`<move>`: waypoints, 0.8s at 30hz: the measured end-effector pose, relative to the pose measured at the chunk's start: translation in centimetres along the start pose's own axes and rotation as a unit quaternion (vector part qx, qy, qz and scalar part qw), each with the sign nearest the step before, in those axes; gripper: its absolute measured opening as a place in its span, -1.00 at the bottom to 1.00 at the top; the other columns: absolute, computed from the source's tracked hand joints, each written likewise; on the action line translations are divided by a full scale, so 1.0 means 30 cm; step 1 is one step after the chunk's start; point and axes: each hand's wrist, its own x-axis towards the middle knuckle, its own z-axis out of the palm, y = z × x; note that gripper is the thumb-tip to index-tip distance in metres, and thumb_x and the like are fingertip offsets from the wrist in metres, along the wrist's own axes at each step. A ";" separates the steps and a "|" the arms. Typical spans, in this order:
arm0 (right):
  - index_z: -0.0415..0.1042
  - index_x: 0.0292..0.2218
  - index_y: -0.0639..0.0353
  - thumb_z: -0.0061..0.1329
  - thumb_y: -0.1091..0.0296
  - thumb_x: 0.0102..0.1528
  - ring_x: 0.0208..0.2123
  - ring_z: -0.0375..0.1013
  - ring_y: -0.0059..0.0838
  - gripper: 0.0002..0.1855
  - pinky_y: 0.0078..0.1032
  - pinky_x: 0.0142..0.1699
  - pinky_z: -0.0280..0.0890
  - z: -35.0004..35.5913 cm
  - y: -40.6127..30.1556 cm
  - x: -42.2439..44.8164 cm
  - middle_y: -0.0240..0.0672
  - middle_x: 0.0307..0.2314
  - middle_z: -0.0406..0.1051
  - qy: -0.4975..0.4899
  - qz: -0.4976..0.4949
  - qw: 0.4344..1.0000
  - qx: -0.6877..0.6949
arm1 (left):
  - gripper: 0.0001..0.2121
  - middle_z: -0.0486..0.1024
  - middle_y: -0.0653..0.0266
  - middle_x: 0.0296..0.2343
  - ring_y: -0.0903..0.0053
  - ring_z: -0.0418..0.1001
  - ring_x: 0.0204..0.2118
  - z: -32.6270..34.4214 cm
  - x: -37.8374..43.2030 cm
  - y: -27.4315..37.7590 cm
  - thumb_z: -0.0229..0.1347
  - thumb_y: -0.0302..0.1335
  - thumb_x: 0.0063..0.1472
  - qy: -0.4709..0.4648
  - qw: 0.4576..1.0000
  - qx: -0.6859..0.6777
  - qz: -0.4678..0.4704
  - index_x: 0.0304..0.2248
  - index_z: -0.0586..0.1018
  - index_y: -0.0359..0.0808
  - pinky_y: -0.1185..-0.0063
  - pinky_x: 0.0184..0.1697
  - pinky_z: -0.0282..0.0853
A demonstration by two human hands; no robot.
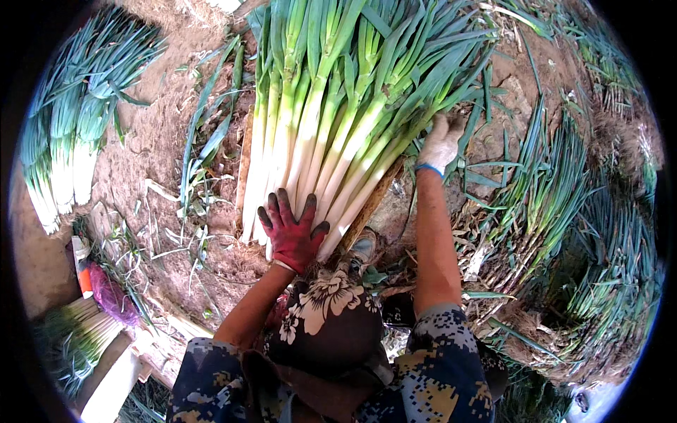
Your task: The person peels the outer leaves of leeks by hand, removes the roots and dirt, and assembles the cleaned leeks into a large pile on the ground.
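Observation:
Several leafy stalks, leeks or large green onions, lie side by side before me, white ends towards me and green leaves fanned away. Wooden boards show at both sides beneath them. My left hand, in a red glove with dark fingertips, rests spread and flat on the white ends. In a pale glove with a blue cuff, my right hand touches the right edge of the pile where the leaves begin. Its fingertips are partly hidden by the leaves, so its hold cannot be told.
Tied-looking bundles of the same plant lie at the far left. More untrimmed stalks with roots are heaped at the right. Loose leaves litter the soil. A purple mesh bundle lies at the lower left. A shoe shows beside the right board.

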 end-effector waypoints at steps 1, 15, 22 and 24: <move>0.23 0.01 0.32 -0.08 -0.09 0.03 -0.17 0.40 -0.06 -0.30 -0.30 -0.08 0.31 0.016 0.015 0.020 0.03 -0.06 0.31 -0.021 0.140 0.985 0.103 | -0.31 -0.09 -0.29 0.15 -0.24 -0.15 0.19 0.006 -0.003 -0.001 0.11 -0.02 0.00 -0.001 1.000 0.001 -0.003 0.13 0.25 0.03 -0.10 0.16 -0.30; -0.08 0.20 0.17 -0.08 -0.40 -0.10 0.16 -0.02 0.20 0.07 -0.08 0.11 0.13 0.273 -0.152 -0.146 0.32 0.11 -0.09 -0.025 0.035 0.970 -0.240 | -0.31 -0.12 -0.34 0.14 -0.25 -0.15 0.19 0.027 -0.019 -0.002 0.11 -0.05 0.00 0.004 1.000 -0.028 -0.011 0.13 0.25 -0.03 -0.10 0.16 -0.32; -0.11 0.19 0.29 -0.08 -0.36 -0.05 0.03 0.17 0.28 0.06 0.01 0.04 0.20 0.248 -0.132 -0.123 0.39 0.06 -0.05 0.032 -0.028 0.980 -0.197 | -0.23 -0.24 -0.47 0.13 -0.25 -0.32 0.22 -0.017 0.002 0.013 0.12 -0.06 0.01 -0.057 0.996 -0.055 0.028 0.17 0.17 -0.19 -0.02 0.21 -0.41; -0.08 0.19 0.29 -0.03 -0.31 -0.07 0.09 0.07 0.31 0.05 -0.02 0.11 0.11 0.311 -0.104 -0.158 0.41 0.07 -0.07 0.030 -0.049 0.969 -0.240 | -0.18 -0.23 -0.48 0.13 -0.25 -0.32 0.23 0.025 -0.033 -0.024 0.15 -0.05 -0.02 -0.036 0.998 -0.017 0.038 0.18 0.13 -0.22 -0.05 0.19 -0.43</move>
